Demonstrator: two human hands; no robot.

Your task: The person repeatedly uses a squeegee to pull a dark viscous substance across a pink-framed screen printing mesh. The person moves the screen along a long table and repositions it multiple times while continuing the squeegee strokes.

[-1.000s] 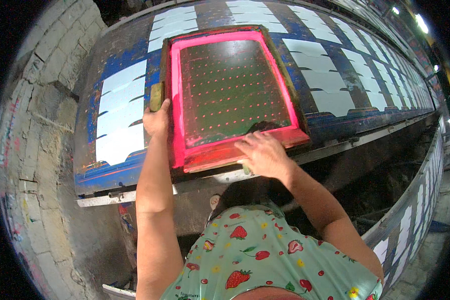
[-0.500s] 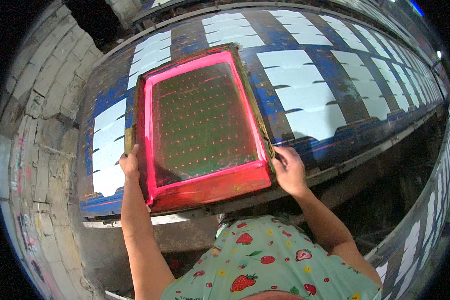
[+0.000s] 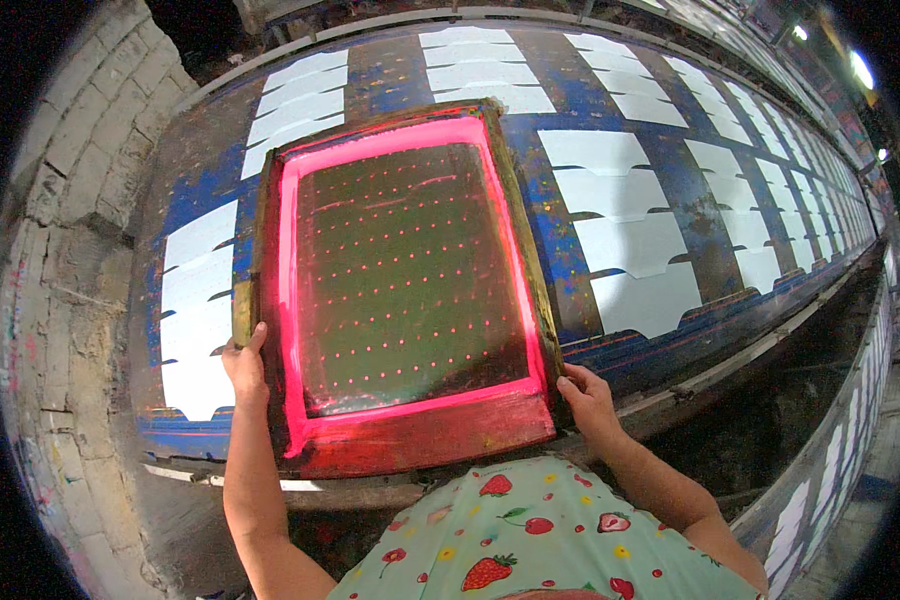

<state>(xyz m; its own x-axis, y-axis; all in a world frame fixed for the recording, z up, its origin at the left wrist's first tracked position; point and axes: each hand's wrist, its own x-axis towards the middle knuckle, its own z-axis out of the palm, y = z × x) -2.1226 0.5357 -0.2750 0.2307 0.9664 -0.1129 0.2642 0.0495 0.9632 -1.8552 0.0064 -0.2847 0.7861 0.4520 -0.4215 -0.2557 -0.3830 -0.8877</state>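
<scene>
A screen-printing frame with dark mesh, rows of small pink dots and a bright pink band round the mesh lies before me over the long table. Its near end is a reddish strip. My left hand grips the frame's left rail near the bottom, thumb up along the wood. On the opposite rail, close to the near right corner, my right hand is closed with thumb and fingers at the edge. What lies under the frame is hidden.
White cut pieces lie in overlapping columns across the blue-stained table, on both sides of the frame. A block wall rises at the left. Past a dark gap on the right, another table carries more white pieces.
The view has shifted, so the frame, hands and table sit lower in the picture. My right hand's fingers have closed more tightly against the rail; the left keeps its hold.
</scene>
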